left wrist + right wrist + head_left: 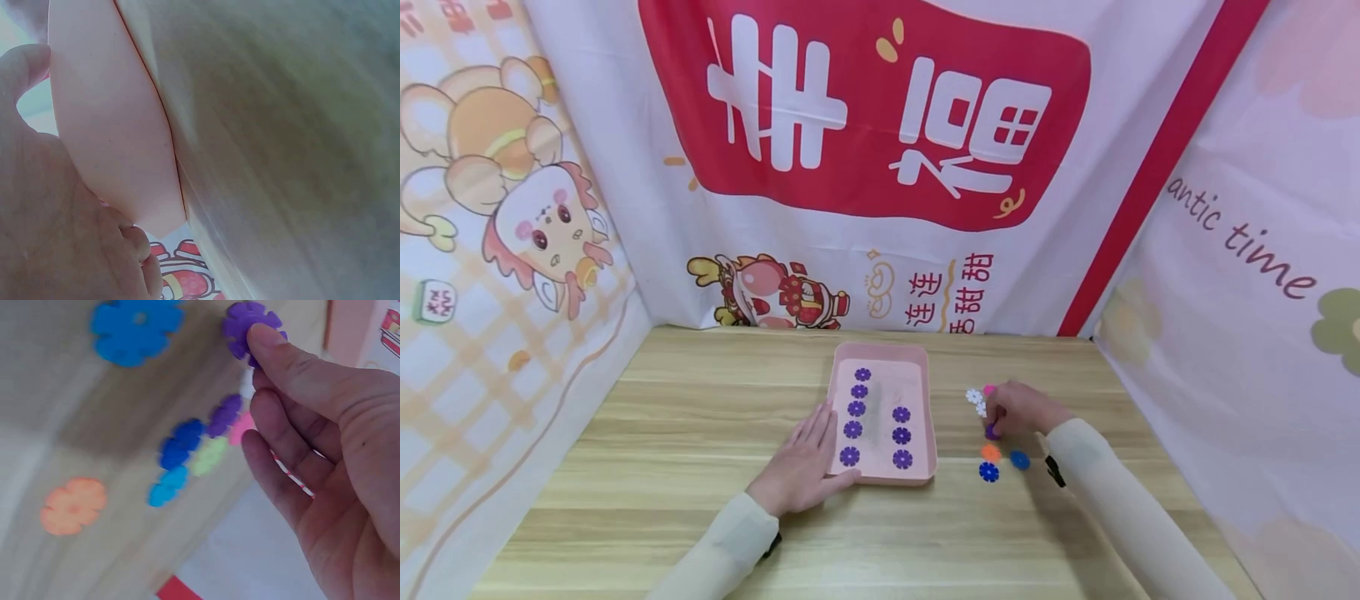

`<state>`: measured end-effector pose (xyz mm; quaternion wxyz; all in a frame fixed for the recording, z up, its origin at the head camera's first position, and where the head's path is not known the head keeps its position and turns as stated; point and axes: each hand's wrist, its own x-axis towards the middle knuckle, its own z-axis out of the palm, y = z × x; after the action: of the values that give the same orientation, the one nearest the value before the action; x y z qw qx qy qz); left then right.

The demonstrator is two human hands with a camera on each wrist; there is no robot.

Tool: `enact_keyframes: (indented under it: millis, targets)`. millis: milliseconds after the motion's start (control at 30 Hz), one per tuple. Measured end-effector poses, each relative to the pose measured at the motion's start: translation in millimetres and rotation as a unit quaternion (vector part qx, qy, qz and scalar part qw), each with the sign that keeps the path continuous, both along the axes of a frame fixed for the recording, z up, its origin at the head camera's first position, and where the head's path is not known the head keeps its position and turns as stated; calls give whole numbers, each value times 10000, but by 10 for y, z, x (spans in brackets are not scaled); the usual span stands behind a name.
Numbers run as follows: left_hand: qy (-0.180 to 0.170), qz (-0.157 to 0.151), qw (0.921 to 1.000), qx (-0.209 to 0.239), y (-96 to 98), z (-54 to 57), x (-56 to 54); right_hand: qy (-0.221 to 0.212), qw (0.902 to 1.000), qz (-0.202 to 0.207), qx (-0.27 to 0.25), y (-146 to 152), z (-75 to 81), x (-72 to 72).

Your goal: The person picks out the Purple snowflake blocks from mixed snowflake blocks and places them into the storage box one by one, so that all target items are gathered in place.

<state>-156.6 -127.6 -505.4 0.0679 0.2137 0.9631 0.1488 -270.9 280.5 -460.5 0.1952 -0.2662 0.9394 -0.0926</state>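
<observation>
My right hand (pixel 1018 408) pinches a purple flower-shaped disc (pixel 236 330) between thumb and forefinger, over the table to the right of the tray. My left hand (pixel 801 467) lies against the near left corner of the pink tray (pixel 887 481), its fingers along the left side and the thumb at the near rim. Inside the tray, purple discs (pixel 852 429) stand in two columns: several on the left and three on the right (pixel 901 436). The left wrist view shows the tray's outer wall (pixel 112 106) with fingertips at its upper edge.
Loose discs lie around my right hand: white (pixel 973 397), pink (pixel 990 389), orange (pixel 990 452), blue (pixel 1019 460) and dark blue (pixel 988 472). Another purple disc (pixel 225 415) and a light green disc (pixel 209 456) show below. Printed cloth (pixel 865 208) hangs behind the wooden table (pixel 700 417).
</observation>
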Motion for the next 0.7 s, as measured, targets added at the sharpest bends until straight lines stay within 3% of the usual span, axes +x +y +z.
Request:
enact_keyframes:
  millis: [100,400,500,700]
  targets:
    - [-38,-1,10000,-13,1,3,10,189,9995,253,40,-56,109,-47]
    - [-60,13,10000,-20,-4,21,24,236,9994,239,-29,-475,481,-207]
    - [-41,32,10000,-45,-3,29,19,367,9983,439,-56,-631,586,-247]
    - [-9,-36,10000,-47,10,50,9,618,9953,747,-55,-905,659,-327]
